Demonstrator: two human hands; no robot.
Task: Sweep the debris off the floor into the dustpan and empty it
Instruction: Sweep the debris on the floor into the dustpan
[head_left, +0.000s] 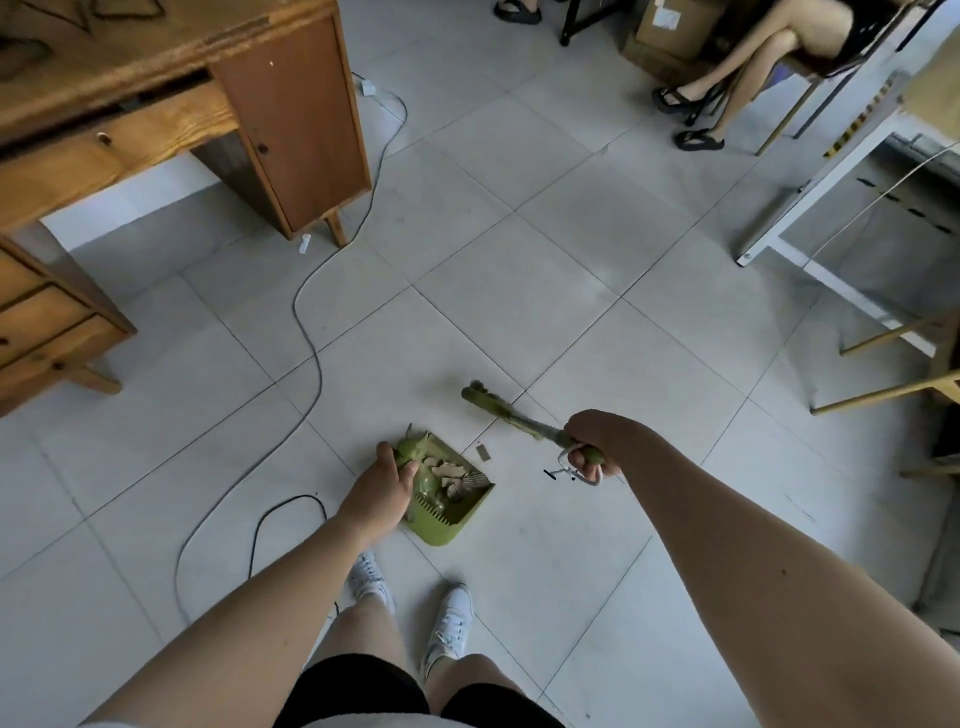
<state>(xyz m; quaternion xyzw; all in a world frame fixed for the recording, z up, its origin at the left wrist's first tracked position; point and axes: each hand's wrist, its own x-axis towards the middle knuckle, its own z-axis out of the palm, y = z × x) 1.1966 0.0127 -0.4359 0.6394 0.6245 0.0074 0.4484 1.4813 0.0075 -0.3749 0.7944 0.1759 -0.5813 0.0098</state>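
My left hand (382, 491) grips the handle of a green dustpan (449, 512) that stands on the tiled floor just ahead of my feet. Brown scraps of debris (454, 475) lie inside the pan. My right hand (595, 441) holds the handle of a green broom (506, 413), whose head rests on the floor beyond the pan. A small flat scrap (483, 450) and some small dark bits (551, 474) lie on the tiles between the pan and my right hand.
A wooden desk (156, 104) stands at the left, with a grey cable (306, 332) and a black cable (275, 519) trailing across the floor. A seated person's legs (748, 67) and a white table frame (810, 208) are at the upper right. Wooden furniture legs (893, 389) are at the right.
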